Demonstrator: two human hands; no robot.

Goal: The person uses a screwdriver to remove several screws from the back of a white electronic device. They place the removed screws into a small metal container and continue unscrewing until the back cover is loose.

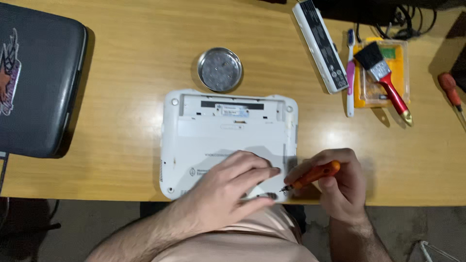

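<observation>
My left hand (233,182) presses flat, fingers spread, on the white plastic upturned laptop base (228,131) at the wooden table's near edge while my right hand (335,182) pinches the orange-handled small screwdriver (313,175), whose tip, I judge, could slip and gouge the casing

You sit at a repair workbench: beyond your screwdriver grip lie a round metal parts dish (219,69), a paintbrush (383,77) and a spare screwdriver (450,92).

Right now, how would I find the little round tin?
Start at the white laptop lying upside down in the middle of the wooden table. Look just past its far edge. The tin sits there: the only round, shiny silver dish, shallow, apart from the tools at the right.
</observation>
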